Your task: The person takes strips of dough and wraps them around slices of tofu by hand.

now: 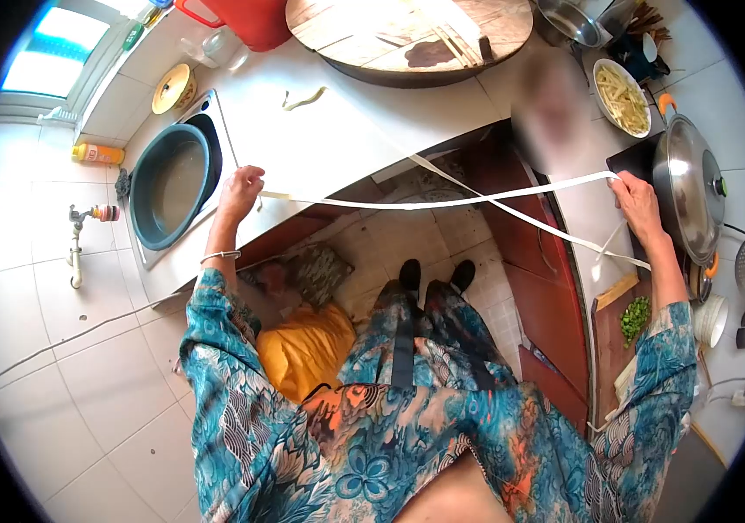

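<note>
A long, flat, pale strip of noodle dough stretches above the floor gap between my hands, sagging slightly. My left hand pinches its left end near the counter edge. On the other side, my right hand is closed on the strip near the lidded pot. A second pale length crosses beneath the first, slanting from the counter towards the right-hand worktop. Whether the two lengths join is hard to see. A short curled piece lies on the white counter.
A round wooden board bears strips at the back. A blue-green basin of cloudy water stands left. To the right are a bowl of pale shreds and chopped greens on a cutting board. A yellow bag is below.
</note>
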`<control>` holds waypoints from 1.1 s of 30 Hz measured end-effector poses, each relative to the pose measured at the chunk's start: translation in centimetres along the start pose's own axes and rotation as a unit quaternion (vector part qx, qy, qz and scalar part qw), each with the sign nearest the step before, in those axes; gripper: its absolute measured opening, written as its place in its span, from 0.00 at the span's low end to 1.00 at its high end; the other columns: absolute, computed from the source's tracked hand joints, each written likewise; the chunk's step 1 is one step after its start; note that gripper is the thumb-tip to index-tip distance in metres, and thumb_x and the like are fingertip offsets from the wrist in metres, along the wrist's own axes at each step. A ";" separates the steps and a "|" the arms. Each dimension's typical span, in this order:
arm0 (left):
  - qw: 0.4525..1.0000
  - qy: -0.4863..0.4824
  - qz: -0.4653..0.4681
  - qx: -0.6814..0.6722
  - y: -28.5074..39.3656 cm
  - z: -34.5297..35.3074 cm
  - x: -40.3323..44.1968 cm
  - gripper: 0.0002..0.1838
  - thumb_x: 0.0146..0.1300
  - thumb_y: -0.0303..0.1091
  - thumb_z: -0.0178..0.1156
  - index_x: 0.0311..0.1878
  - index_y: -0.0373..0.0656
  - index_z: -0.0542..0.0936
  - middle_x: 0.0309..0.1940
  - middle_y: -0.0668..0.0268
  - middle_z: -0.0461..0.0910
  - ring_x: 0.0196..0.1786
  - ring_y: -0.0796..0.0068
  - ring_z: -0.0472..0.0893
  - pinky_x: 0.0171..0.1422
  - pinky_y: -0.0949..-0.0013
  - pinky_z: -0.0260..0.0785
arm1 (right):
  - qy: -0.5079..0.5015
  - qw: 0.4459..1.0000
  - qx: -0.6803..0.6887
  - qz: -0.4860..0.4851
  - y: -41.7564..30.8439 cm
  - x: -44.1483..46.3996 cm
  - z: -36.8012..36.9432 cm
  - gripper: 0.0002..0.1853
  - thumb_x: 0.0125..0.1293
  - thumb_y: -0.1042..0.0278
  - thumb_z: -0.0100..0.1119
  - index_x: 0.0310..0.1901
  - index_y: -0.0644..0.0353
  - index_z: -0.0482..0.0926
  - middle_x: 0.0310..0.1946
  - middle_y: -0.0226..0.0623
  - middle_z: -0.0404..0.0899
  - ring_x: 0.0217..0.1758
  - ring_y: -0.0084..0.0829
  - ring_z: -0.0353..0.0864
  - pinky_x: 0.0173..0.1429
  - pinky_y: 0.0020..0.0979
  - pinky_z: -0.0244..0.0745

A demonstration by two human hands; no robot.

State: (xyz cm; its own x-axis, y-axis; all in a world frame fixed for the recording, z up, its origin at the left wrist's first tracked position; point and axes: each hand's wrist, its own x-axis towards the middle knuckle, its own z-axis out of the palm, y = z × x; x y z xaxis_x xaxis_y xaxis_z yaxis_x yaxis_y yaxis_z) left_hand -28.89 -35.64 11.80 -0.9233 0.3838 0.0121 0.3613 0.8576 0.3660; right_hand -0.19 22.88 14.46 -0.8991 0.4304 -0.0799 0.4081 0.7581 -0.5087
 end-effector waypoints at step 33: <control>0.837 0.180 -0.291 -0.426 -2.2 5.5 -5.7 0.04 0.52 0.22 0.59 0.31 0.34 0.74 0.26 0.58 0.79 0.28 0.68 0.81 0.32 0.72 0.75 | 0.139 0.945 0.274 0.116 8.1 -1.1 -10.5 0.17 0.69 0.58 0.46 0.45 0.63 0.76 0.21 0.21 0.65 0.18 0.10 0.57 0.22 0.14 0.51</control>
State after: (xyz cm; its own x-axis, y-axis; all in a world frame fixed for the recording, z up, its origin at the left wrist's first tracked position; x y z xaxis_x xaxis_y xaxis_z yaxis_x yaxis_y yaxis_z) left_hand -23.71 -37.82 5.84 -0.9453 -0.2746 -0.1759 -0.2465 0.2487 0.9367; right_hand 5.76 33.73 19.44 -0.6882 0.7236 -0.0531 0.3769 0.2940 -0.8784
